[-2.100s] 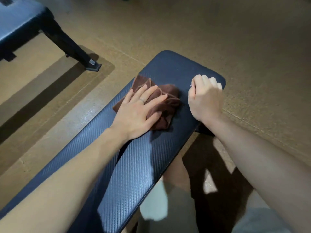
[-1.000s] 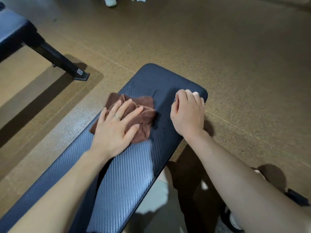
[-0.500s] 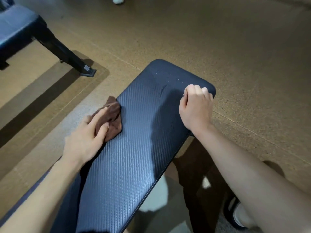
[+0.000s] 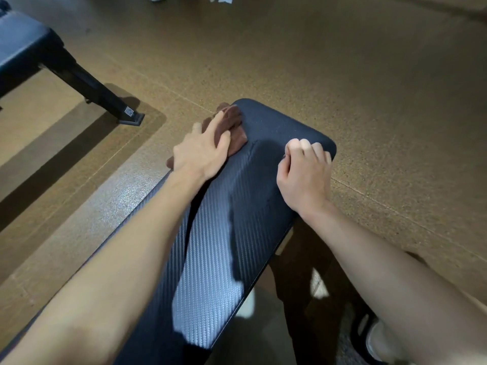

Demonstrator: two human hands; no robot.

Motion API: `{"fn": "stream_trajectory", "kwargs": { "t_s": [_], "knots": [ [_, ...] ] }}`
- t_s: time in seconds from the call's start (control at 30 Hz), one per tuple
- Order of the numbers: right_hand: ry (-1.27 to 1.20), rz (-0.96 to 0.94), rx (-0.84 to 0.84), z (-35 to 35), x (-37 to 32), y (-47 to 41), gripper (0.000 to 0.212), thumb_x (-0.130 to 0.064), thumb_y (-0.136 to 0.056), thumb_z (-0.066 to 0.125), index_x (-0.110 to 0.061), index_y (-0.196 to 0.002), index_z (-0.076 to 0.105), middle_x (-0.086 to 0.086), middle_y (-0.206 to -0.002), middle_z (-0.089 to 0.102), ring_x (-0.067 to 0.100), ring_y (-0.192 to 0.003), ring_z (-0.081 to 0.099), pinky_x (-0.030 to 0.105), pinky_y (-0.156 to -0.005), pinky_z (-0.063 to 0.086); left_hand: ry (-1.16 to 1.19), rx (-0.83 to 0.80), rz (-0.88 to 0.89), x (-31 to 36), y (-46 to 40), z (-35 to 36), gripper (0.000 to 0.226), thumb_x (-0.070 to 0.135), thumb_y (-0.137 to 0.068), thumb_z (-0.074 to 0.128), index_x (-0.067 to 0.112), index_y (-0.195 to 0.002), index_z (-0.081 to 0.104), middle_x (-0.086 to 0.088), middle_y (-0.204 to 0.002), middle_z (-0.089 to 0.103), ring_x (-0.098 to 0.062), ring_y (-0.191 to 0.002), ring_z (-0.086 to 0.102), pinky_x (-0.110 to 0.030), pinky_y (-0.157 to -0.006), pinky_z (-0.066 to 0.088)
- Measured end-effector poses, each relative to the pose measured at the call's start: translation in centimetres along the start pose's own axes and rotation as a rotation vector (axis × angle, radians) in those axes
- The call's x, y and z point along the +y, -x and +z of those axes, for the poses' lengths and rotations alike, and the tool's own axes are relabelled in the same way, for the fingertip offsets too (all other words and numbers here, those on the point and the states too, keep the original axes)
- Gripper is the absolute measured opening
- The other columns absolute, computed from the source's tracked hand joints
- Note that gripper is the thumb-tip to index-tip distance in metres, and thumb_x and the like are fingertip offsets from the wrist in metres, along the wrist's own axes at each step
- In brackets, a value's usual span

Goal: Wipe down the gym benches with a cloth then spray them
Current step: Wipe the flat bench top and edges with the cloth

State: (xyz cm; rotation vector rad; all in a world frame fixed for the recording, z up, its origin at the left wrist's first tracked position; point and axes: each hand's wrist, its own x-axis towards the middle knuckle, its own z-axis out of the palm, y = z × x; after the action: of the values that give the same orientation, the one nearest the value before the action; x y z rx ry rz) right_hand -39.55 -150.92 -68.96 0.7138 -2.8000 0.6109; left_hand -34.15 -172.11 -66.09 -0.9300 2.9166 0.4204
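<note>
Your left hand (image 4: 203, 151) presses the brown cloth (image 4: 233, 127) with straight fingers against the far left edge of the bench (image 4: 226, 233), where the cloth drapes partly over the pad's side; it is pushing the cloth, not gripping it. Your right hand (image 4: 305, 175) rests near the far right corner of the pad with its fingers curled in; something small may be tucked in that fist, but you cannot tell from here, so treat it as clenched on nothing seen. The cloth looks soft, light and limp, so it will bunch and fold under your palm; spread the fingers wide over its middle, or pinch a gathered fold when you want to lift it. The pad has a woven, slightly glossy skin that should let the cloth slide easily, and it looks firm enough to lean on. Count one cloth and two benches: the one under your hands and a second bench (image 4: 23, 48) at the far left, on the floor (image 4: 342, 75). No spray bottle is in view.
</note>
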Motion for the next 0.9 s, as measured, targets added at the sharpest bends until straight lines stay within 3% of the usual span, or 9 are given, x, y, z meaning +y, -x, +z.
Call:
{"fn": "stream_trajectory", "kwargs": {
  "t_s": [0.17, 0.3, 0.5, 0.7, 0.77, 0.9],
  "knots": [
    [-0.008, 0.009, -0.022, -0.2, -0.1, 0.1, 0.01, -0.026, -0.098, 0.045, -0.021, -0.098, 0.054, -0.003, -0.096, 0.056, 0.02, -0.093, 0.05, 0.039, -0.086, 0.043, -0.061, 0.071, 0.065, -4.9, 7.2, -0.1, 0.052, 0.059, -0.102, 0.027, 0.055, -0.154, 0.023, -0.006, -0.157, 0.036, -0.034, -0.136, 0.045, -0.053, -0.092, 0.049],
    [-0.023, 0.011, 0.007, 0.0, 0.0, 0.1, 0.011, -0.026, -0.097, 0.044, -0.02, -0.096, 0.053, -0.003, -0.095, 0.057, 0.021, -0.09, 0.049, 0.039, -0.082, 0.041, -0.06, 0.067, 0.039, -5.9, 7.8, -0.2, 0.052, 0.059, -0.101, 0.027, 0.058, -0.153, 0.019, -0.004, -0.15, 0.04, -0.033, -0.13, 0.048, -0.049, -0.084, 0.05],
    [-0.044, -0.009, 0.02, 0.0, 0.1, 0.0, 0.01, -0.024, -0.095, 0.043, -0.019, -0.093, 0.052, -0.003, -0.089, 0.054, 0.021, -0.085, 0.047, 0.039, -0.077, 0.039, -0.088, 0.084, 0.053, 0.7, -0.2, 0.5, 0.056, 0.057, -0.101, 0.029, 0.053, -0.156, 0.02, -0.014, -0.138, 0.046, -0.04, -0.122, 0.051, -0.051, -0.097, 0.044],
    [-0.067, -0.045, -0.009, -0.3, 0.5, -0.1, 0.009, -0.024, -0.096, 0.044, -0.02, -0.094, 0.051, -0.003, -0.091, 0.054, 0.02, -0.087, 0.047, 0.037, -0.078, 0.038, -0.135, 0.026, 0.107, 6.5, -6.0, 1.3, 0.055, 0.055, -0.102, 0.026, 0.047, -0.157, 0.025, -0.017, -0.153, 0.038, -0.043, -0.131, 0.044, -0.053, -0.107, 0.036],
    [-0.128, -0.081, -0.042, -0.6, 1.1, 0.0, 0.008, -0.023, -0.096, 0.051, -0.018, -0.101, 0.054, 0.0, -0.099, 0.057, 0.023, -0.093, 0.05, 0.039, -0.082, 0.04, -0.152, 0.046, 0.148, 5.8, -4.5, 1.6, 0.056, 0.056, -0.101, 0.025, 0.048, -0.156, 0.025, -0.014, -0.162, 0.03, -0.043, -0.14, 0.036, -0.054, -0.114, 0.03],
    [-0.134, -0.046, -0.071, -1.7, 4.0, 0.2, 0.039, -0.024, -0.096, 0.058, -0.013, -0.133, 0.055, 0.01, -0.13, 0.055, 0.03, -0.123, 0.048, 0.045, -0.105, 0.039, -0.169, 0.035, 0.306, 2.7, 2.9, 2.1, 0.057, 0.058, -0.101, 0.023, 0.051, -0.157, 0.023, -0.003, -0.17, 0.021, -0.036, -0.155, 0.016, -0.054, -0.126, 0.011]
  ]
}}
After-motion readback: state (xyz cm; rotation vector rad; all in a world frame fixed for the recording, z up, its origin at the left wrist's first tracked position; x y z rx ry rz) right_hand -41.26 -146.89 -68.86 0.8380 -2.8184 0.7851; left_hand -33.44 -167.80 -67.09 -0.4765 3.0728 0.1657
